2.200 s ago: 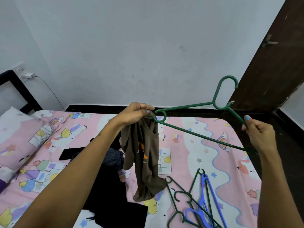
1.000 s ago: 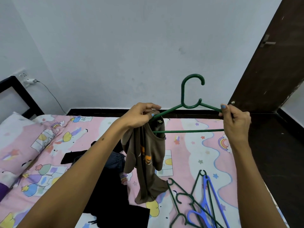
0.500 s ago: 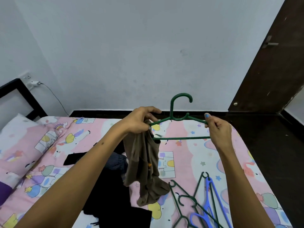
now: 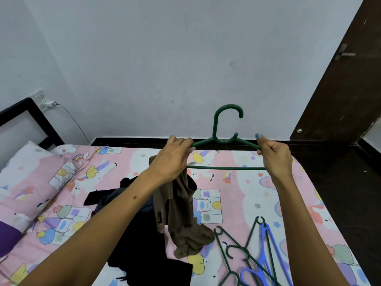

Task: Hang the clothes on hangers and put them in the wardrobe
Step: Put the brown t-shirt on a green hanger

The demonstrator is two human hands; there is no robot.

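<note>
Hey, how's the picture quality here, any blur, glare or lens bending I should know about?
Head view: even, soft light with no glare and only faint shadows; the wide lens bends the door edge and bed outward; the green hanger and both hands, left hand and right hand, look sharp, while the loose hangers near the bottom edge look slightly smeared.

Occlusions and edge cut-offs, head view

Green hanger: left end hidden under left hand, right corner inside right hand. Brown garment top covered by that left hand. Spare hangers and black clothes cropped at bottom edge.
</note>
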